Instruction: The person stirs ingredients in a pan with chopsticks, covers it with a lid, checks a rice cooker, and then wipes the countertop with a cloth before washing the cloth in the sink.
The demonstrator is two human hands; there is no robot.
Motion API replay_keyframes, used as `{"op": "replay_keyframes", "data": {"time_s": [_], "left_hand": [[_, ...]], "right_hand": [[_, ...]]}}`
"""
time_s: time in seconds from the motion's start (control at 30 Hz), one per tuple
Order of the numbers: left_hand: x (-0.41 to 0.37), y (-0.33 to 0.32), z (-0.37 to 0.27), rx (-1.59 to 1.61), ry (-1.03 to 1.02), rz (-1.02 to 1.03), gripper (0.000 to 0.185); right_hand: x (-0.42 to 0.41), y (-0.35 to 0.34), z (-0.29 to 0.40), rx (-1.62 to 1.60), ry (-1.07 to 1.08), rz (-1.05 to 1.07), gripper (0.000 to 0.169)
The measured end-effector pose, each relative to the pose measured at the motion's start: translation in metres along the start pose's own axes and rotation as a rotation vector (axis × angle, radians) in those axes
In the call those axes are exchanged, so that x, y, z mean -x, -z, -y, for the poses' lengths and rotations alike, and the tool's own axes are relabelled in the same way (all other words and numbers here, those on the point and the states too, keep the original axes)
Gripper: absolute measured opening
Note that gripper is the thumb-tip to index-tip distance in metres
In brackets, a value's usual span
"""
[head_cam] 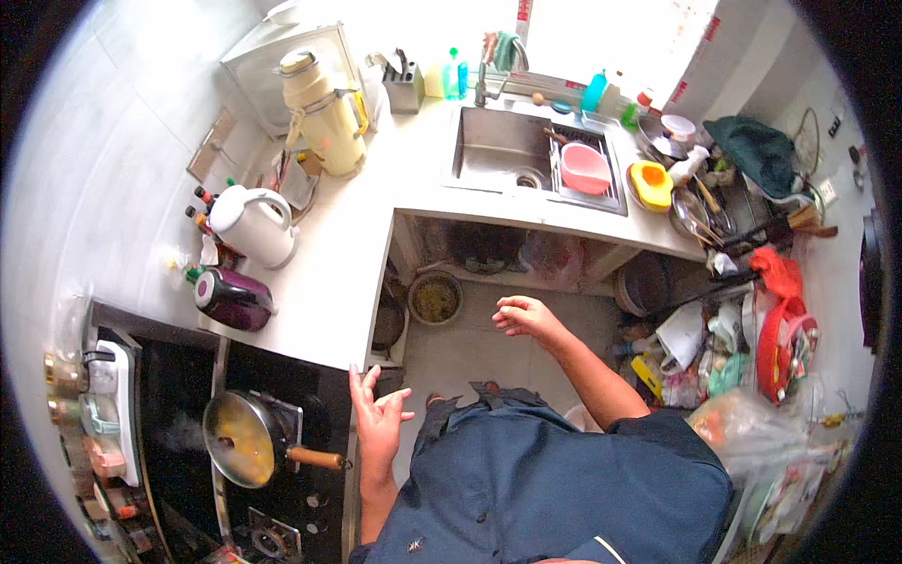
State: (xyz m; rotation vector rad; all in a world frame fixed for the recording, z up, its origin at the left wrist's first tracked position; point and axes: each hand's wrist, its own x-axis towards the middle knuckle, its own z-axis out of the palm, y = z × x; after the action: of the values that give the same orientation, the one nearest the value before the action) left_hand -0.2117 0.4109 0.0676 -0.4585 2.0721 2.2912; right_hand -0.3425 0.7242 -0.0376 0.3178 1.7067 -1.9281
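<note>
My left hand (377,419) is raised beside the front edge of the cooktop, its fingers spread and holding nothing. Nearest to it, a pan (240,438) with a wooden handle (316,457) sits on the gas cooktop (176,395). Yellowish food shows in the pan through what looks like a glass lid, and steam drifts off its left side. Out over the floor, my right hand (530,322) hangs in the air, fingers loosely bent, touching nothing.
A white electric kettle (255,225), a dark purple container (233,299) and a cream thermos (325,120) stand along the left counter. Ahead, the sink (500,151) holds a pink basin (585,169) on a rack. A metal bowl (435,298) rests on the floor. Bags and baskets (779,352) crowd the right.
</note>
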Motion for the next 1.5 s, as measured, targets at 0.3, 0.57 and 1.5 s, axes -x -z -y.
{"op": "replay_keyframes", "data": {"time_s": [0.3, 0.57, 1.5], "left_hand": [[-0.137, -0.022, 0.029, -0.162, 0.078, 0.031, 0.067], [-0.226, -0.08, -0.001, -0.406, -0.092, 0.19, 0.039], [-0.225, -0.152, 0.056, -0.081, 0.094, -0.432, 0.035]], "right_hand": [[-0.121, 0.064, 0.122, 0.064, 0.209, -0.139, 0.04], [-0.24, 0.169, 0.264, 0.302, 0.701, -0.385, 0.056], [-0.423, 0.148, 0.497, 0.889, 1.101, -0.048, 0.042]]}}
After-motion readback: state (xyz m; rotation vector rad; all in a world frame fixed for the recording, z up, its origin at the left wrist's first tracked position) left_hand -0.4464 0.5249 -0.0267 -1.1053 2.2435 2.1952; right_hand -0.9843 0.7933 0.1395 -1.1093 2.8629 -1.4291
